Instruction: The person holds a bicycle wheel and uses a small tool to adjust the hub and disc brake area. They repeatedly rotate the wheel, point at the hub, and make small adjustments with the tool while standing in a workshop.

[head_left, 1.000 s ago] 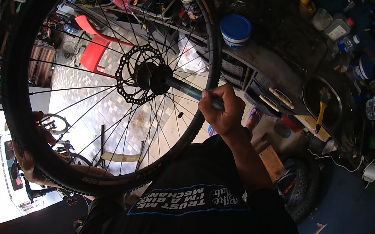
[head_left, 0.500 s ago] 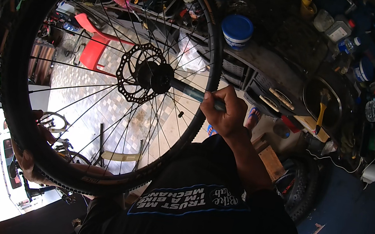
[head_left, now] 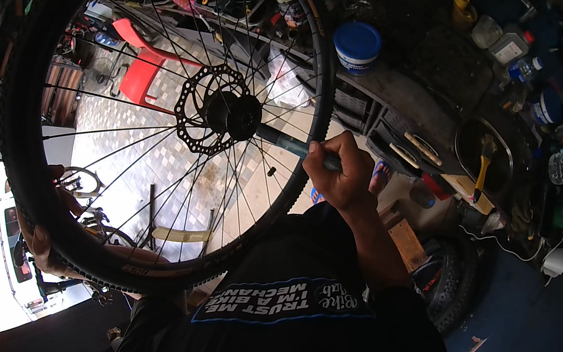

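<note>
A bicycle wheel [head_left: 171,278] with a black knobby tyre and thin dark spokes is held up in front of me, filling the left half of the view. A perforated disc rotor [head_left: 188,105] surrounds its black hub [head_left: 238,117]. My left hand [head_left: 41,248] grips the tyre at the lower left, fingers wrapped over the rim; the tyre hides part of it. My right hand [head_left: 340,171] is closed around a dark cylindrical rod [head_left: 281,138]. The rod's far end meets the hub, and whether it goes inside is hidden.
A cluttered workbench [head_left: 413,72] runs along the far side, bearing a blue-lidded tub [head_left: 356,47], bottles and a round pan [head_left: 475,136] with a brush. A red chair [head_left: 142,75] shows through the spokes. Another tyre [head_left: 452,292] stands at my right.
Almost nothing differs. My right hand and the rod have shifted very slightly; the wheel and my left hand stay in place.
</note>
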Available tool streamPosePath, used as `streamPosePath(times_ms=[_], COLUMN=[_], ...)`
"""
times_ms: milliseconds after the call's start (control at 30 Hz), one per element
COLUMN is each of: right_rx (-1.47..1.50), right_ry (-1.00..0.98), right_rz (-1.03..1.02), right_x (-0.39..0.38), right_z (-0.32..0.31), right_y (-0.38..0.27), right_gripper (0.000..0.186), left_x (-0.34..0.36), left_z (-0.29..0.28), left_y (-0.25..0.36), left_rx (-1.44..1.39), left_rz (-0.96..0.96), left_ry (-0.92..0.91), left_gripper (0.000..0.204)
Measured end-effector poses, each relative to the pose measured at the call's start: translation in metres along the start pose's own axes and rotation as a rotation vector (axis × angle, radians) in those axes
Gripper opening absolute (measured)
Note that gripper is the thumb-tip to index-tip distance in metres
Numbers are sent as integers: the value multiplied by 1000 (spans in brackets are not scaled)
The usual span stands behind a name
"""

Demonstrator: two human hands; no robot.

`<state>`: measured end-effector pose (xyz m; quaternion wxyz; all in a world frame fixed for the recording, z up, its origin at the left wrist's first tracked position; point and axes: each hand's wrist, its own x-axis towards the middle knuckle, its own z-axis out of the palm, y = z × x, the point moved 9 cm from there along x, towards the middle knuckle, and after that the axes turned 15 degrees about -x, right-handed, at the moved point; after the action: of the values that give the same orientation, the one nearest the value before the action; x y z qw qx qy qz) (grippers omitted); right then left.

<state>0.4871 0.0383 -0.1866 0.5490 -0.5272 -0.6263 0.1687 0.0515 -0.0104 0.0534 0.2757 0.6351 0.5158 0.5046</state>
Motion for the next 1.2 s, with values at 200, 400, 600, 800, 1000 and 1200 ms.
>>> streamPosePath(times_ms=[200, 400, 600, 800, 1000, 1200], right_rx=[17, 51, 90, 149, 148, 160], right_ry=[-14, -39, -34, -49, -25, -47], right_rz=[4, 17, 37, 74, 90, 131], right_x=[2, 1, 4, 5, 8, 9], right_z=[-2, 2, 2, 6, 6, 10], right_y=[-3, 0, 0, 2, 6, 8], right_gripper=[24, 23, 22, 22, 22, 22], left_x=[0, 1, -18, -12, -14, -14], left_z=[8, 22, -19, -45, -10, -20], left_y=[4, 11, -15, -21, -8, -8], left_rx=[-18, -70, -162, -76, -117, -92], left_rz=[23, 42, 61, -52, -64, -100], left_ry=[13, 31, 244, 93, 47, 9], left_gripper=[98, 99, 87, 86, 86, 87])
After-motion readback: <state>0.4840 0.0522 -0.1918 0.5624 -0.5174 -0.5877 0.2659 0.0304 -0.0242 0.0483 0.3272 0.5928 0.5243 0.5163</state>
